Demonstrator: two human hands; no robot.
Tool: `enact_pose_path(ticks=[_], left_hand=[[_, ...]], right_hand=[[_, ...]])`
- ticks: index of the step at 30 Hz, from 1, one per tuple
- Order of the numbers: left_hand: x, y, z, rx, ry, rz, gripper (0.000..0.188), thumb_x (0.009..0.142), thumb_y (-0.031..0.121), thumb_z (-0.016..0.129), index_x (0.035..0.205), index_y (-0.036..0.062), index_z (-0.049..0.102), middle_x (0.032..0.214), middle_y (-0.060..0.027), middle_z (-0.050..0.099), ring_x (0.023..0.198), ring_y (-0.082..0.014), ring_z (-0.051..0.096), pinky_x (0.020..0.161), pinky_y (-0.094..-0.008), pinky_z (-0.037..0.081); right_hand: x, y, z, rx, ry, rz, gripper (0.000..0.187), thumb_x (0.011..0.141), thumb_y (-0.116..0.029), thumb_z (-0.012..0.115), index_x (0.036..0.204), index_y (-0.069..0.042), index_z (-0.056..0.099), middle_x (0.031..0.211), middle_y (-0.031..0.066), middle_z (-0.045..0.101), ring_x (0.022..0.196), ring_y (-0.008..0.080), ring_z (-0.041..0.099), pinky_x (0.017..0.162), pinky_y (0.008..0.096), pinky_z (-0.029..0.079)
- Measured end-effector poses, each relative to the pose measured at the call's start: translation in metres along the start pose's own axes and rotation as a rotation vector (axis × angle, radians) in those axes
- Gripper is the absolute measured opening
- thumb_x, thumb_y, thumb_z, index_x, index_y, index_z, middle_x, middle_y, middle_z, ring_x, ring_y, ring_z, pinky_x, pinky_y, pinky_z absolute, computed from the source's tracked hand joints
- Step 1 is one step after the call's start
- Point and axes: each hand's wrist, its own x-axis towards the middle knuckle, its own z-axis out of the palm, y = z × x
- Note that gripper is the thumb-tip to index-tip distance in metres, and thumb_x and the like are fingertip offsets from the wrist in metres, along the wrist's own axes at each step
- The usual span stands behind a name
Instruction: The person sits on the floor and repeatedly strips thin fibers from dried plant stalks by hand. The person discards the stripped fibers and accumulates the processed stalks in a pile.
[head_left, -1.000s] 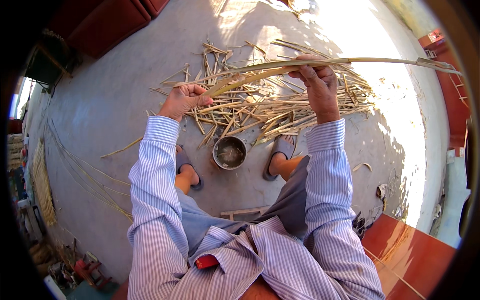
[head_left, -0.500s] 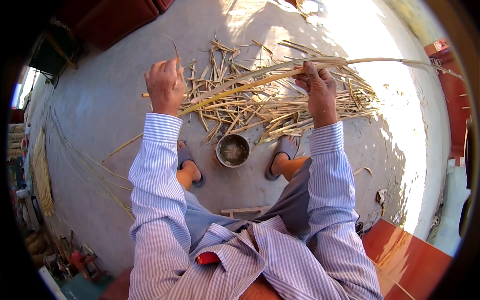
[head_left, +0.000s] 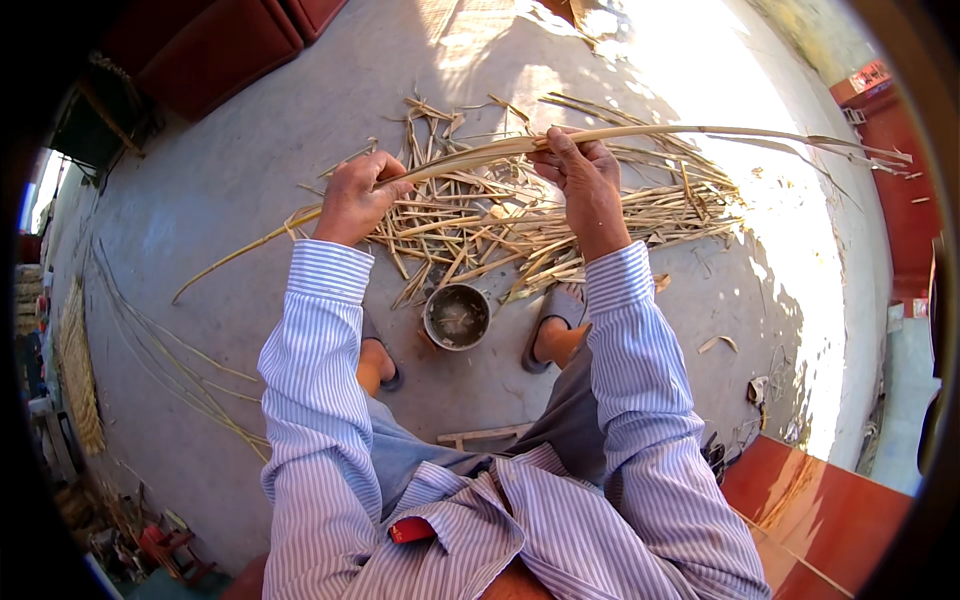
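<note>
A long, dry, straw-coloured reed stalk (head_left: 470,158) with leafy sheath stretches between both my hands above the floor. My left hand (head_left: 360,200) is closed round its left part, and the thin stem slants down to the left beyond it. Farther right, my right hand (head_left: 585,185) pinches the stalk between thumb and fingers. Past that hand, the stalk runs far right and splits into thin, ragged leaf ends. Below the stalk lies a loose pile of dry stalks and peeled leaf scraps (head_left: 650,215), partly hidden by my hands.
A round metal pot (head_left: 488,322) holding murky liquid stands between my sandalled feet. Long thin strips (head_left: 190,375) lie on the floor at left. A dark red sofa (head_left: 215,60) is at far left, a reddish board (head_left: 775,485) at lower right, and a low wooden bar (head_left: 485,436) near me.
My left hand, raised with a thin strip sticking up, has come down and now grips the stalk. My right hand has shifted left and slightly lower with the stalk.
</note>
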Motion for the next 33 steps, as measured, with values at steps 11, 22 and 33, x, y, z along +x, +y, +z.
enact_pose_path(ticks=[11, 22, 33], left_hand=[[-0.001, 0.0, 0.019, -0.364, -0.081, -0.204, 0.019, 0.079, 0.009, 0.077, 0.092, 0.0011, 0.067, 0.08, -0.0011, 0.067, 0.074, -0.0062, 0.06, 0.067, -0.0228, 0.049], [0.002, -0.039, -0.048, -0.066, 0.497, -0.224, 0.037, 0.084, 0.035, 0.071, 0.101, 0.0027, 0.064, 0.086, -0.0072, 0.07, 0.075, -0.0166, 0.062, 0.07, -0.0328, 0.047], [0.004, 0.027, 0.023, 0.255, -0.033, 0.262, 0.019, 0.081, 0.029, 0.068, 0.08, 0.0102, 0.068, 0.071, -0.0044, 0.064, 0.074, -0.0215, 0.059, 0.072, -0.0383, 0.037]], right_hand=[[-0.005, 0.002, 0.008, -0.078, 0.007, -0.01, 0.029, 0.088, -0.024, 0.07, 0.101, 0.002, 0.065, 0.088, 0.0124, 0.07, 0.077, 0.0186, 0.071, 0.063, 0.0229, 0.057], [0.005, -0.006, -0.045, -0.161, 0.107, 0.045, 0.027, 0.089, -0.021, 0.069, 0.1, 0.003, 0.064, 0.088, 0.0136, 0.07, 0.078, 0.0188, 0.071, 0.063, 0.0215, 0.058], [-0.008, 0.009, 0.005, -0.026, -0.105, 0.06, 0.027, 0.09, -0.018, 0.067, 0.107, 0.002, 0.06, 0.095, 0.0137, 0.068, 0.086, 0.0209, 0.069, 0.073, 0.0255, 0.057]])
